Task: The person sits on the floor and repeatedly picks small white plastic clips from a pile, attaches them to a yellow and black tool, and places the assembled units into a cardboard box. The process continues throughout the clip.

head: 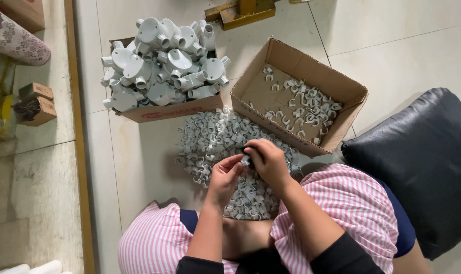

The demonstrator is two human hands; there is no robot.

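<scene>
A small grey plastic clip [246,160] sits pinched between both hands, just above the heap of like clips [225,152] on the tiled floor [139,167]. The right hand [269,161] grasps it in a fingertip grip; the left hand [224,176] touches it from below, fingers curled. It looks light, stiff and smooth, likely best held by its curved sides. Beyond stand an open cardboard box [342,86] with more clips scattered inside, and another box [174,110] piled with round pale plastic pipe fittings [162,63]. A black cushion [428,162] lies to the right.
</scene>
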